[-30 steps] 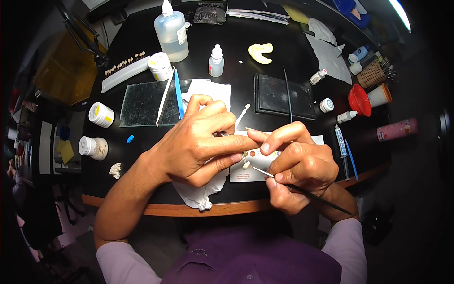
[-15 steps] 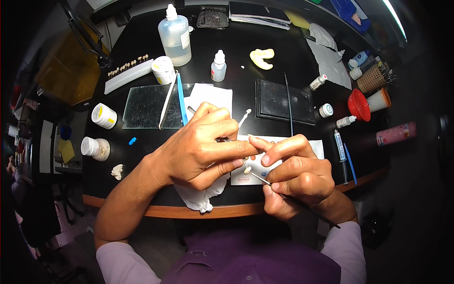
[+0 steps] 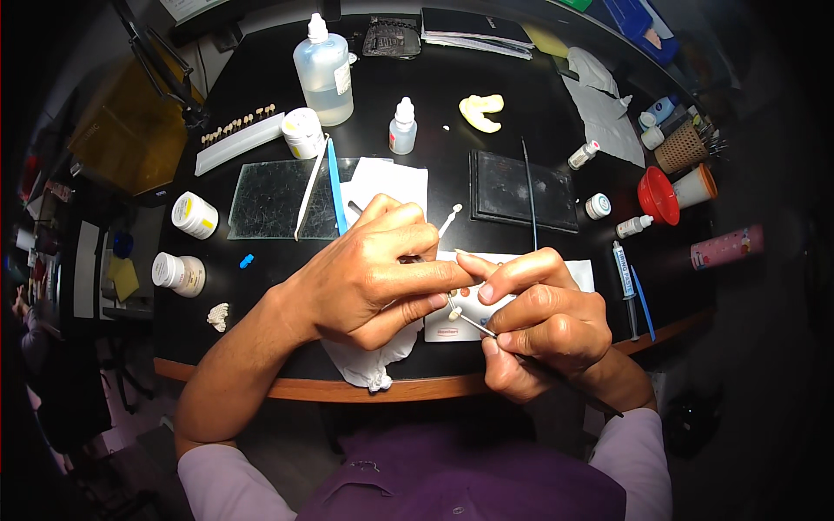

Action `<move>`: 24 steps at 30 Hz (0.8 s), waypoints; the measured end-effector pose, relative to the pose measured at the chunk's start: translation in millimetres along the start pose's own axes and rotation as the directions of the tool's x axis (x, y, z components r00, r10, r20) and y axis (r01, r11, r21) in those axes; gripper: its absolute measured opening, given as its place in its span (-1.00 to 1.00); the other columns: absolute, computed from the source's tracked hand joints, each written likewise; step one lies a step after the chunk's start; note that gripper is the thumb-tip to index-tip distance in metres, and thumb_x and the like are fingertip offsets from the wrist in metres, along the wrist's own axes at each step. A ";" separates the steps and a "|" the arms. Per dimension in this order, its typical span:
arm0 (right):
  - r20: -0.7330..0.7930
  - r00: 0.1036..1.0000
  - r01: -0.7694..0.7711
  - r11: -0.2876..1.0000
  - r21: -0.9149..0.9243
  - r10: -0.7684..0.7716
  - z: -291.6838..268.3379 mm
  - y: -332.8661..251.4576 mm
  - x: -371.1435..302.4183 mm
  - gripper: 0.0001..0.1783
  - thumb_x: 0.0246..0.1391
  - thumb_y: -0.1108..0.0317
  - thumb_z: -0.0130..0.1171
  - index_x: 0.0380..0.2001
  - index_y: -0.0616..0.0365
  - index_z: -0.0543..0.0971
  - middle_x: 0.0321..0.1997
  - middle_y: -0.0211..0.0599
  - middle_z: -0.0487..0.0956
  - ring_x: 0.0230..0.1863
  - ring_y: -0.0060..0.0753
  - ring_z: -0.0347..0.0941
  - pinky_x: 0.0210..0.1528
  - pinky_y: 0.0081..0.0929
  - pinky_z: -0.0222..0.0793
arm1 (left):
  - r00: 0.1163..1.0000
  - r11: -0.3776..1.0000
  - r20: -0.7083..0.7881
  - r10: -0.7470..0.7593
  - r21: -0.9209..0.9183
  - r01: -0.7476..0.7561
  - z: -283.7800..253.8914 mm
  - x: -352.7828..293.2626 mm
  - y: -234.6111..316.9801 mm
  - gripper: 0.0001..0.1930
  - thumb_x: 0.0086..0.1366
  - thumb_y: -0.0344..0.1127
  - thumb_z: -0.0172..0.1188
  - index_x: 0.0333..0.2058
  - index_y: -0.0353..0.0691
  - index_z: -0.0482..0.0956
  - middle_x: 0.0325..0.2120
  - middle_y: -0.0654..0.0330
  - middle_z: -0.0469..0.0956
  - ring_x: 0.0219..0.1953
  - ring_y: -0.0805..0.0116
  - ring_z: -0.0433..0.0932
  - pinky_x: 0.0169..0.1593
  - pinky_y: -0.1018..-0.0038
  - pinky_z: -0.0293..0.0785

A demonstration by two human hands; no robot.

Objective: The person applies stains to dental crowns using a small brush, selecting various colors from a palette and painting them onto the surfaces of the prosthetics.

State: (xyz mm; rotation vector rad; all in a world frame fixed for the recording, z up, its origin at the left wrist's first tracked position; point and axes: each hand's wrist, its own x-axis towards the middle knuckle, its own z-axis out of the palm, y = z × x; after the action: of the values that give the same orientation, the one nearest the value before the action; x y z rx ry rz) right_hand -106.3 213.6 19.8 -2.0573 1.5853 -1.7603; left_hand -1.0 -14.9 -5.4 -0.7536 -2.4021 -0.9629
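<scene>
Both my hands are close together over the front of the desk. Between thumb and fingers, my left hand (image 3: 373,273) pinches a thin metal holder, mostly hidden, with a small cream tooth crown (image 3: 455,313) at its end. Closed round a slim instrument (image 3: 480,327) with a metal shaft and dark handle is my right hand (image 3: 556,326). The shaft's tip meets the crown or lies right against it; I cannot tell which. My right index finger reaches over to my left fingertips. Below my left hand, a crumpled white tissue (image 3: 369,360) hangs at the desk edge; beneath the crown lies a white printed card (image 3: 445,328).
A glass slab (image 3: 278,200) carries a white stick (image 3: 311,191) and blue tweezers (image 3: 335,187). A black palette box (image 3: 521,195) bears a long brush (image 3: 528,174). Jars (image 3: 193,215), a large bottle (image 3: 323,78), a yellowish dental model (image 3: 480,112) and a paste syringe (image 3: 625,271) stand or lie around.
</scene>
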 end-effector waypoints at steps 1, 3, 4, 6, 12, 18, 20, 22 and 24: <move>0.000 1.000 0.000 1.000 0.001 0.000 0.6 0.2 -0.1 -0.70 -0.28 0.77 0.31 -0.47 0.19 0.51 -0.45 -0.24 0.62 -0.07 -0.04 0.66 0.22 0.21 0.67 | 1.000 1.000 0.000 -0.001 0.001 0.001 -0.3 -0.2 0.1 -0.70 0.16 -0.28 0.38 -0.11 -0.17 0.79 -0.44 0.25 0.38 -0.31 0.22 0.37 -0.06 0.23 0.20; 0.000 1.000 0.003 1.000 -0.003 -0.003 0.9 0.1 -0.4 -0.71 -0.27 0.77 0.31 -0.47 0.20 0.52 -0.46 -0.24 0.62 -0.07 -0.04 0.66 0.22 0.20 0.67 | 1.000 1.000 0.002 -0.002 -0.002 0.002 -0.5 0.3 0.2 -0.70 0.16 -0.29 0.37 -0.12 -0.17 0.79 -0.43 0.24 0.38 -0.30 0.22 0.37 -0.06 0.23 0.20; 0.000 1.000 0.002 1.000 -0.004 -0.002 0.7 -0.2 -0.1 -0.71 -0.27 0.77 0.31 -0.47 0.20 0.52 -0.46 -0.24 0.62 -0.07 -0.04 0.66 0.22 0.20 0.67 | 1.000 1.000 0.002 -0.002 -0.003 0.002 -0.2 0.5 0.2 -0.70 0.16 -0.29 0.37 -0.12 -0.17 0.79 -0.43 0.24 0.38 -0.30 0.22 0.37 -0.06 0.23 0.20; 0.001 1.000 0.002 1.000 -0.012 -0.002 0.9 -0.7 0.9 -0.72 -0.27 0.76 0.31 -0.47 0.20 0.52 -0.46 -0.25 0.61 -0.08 -0.05 0.66 0.21 0.18 0.68 | 1.000 1.000 -0.001 -0.003 -0.002 0.003 -0.3 0.5 0.3 -0.70 0.16 -0.29 0.37 -0.12 -0.17 0.79 -0.42 0.23 0.39 -0.29 0.22 0.37 -0.05 0.23 0.20; 0.006 1.000 0.000 1.000 -0.029 0.000 1.3 -0.5 0.0 -0.72 -0.26 0.75 0.32 -0.48 0.19 0.52 -0.47 -0.27 0.61 -0.09 -0.06 0.67 0.21 0.16 0.68 | 1.000 1.000 0.016 -0.013 0.013 0.013 -2.4 2.0 1.8 -0.71 0.16 -0.28 0.37 -0.13 -0.16 0.79 -0.43 0.23 0.39 -0.30 0.22 0.38 -0.05 0.23 0.20; 0.001 1.000 -0.001 1.000 -0.025 0.001 2.9 -1.4 0.3 -0.73 -0.26 0.75 0.33 -0.50 0.19 0.51 -0.47 -0.28 0.60 -0.09 -0.06 0.68 0.21 0.17 0.67 | 1.000 1.000 0.024 -0.004 0.024 0.003 -4.8 3.5 2.4 -0.69 0.28 -0.27 0.35 0.01 -0.05 0.79 -0.43 0.28 0.37 -0.30 0.28 0.39 -0.06 0.27 0.22; 0.005 1.000 0.003 1.000 -0.023 -0.003 2.7 -1.3 0.2 -0.73 -0.26 0.75 0.33 -0.50 0.19 0.51 -0.47 -0.28 0.60 -0.09 -0.06 0.68 0.22 0.17 0.67 | 1.000 1.000 0.024 -0.003 0.026 0.002 -5.0 3.6 2.3 -0.68 0.29 -0.26 0.35 0.01 -0.05 0.79 -0.44 0.28 0.37 -0.30 0.28 0.39 -0.06 0.28 0.22; 0.009 1.000 0.008 1.000 -0.021 -0.008 2.6 -1.3 0.3 -0.73 -0.26 0.75 0.33 -0.50 0.19 0.51 -0.47 -0.28 0.60 -0.09 -0.06 0.68 0.22 0.17 0.67 | 1.000 1.000 0.023 -0.002 0.028 0.001 -5.2 3.8 2.7 -0.68 0.29 -0.26 0.35 0.01 -0.05 0.79 -0.44 0.28 0.37 -0.31 0.29 0.39 -0.06 0.28 0.21; -0.005 1.000 0.009 1.000 -0.020 -0.009 3.0 -1.1 0.2 -0.72 -0.26 0.75 0.33 -0.50 0.18 0.52 -0.47 -0.28 0.60 -0.09 -0.06 0.68 0.23 0.17 0.66 | 1.000 1.000 0.019 -0.003 0.024 0.003 -5.1 3.9 2.8 -0.68 0.30 -0.26 0.35 0.02 -0.05 0.79 -0.44 0.28 0.36 -0.31 0.29 0.39 -0.06 0.27 0.21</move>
State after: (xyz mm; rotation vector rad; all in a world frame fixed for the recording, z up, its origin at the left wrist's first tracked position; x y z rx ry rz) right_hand -103.4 212.3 19.4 -2.0734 1.6036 -1.7613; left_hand -1.1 -15.7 1.5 -0.7538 -2.4273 -0.9310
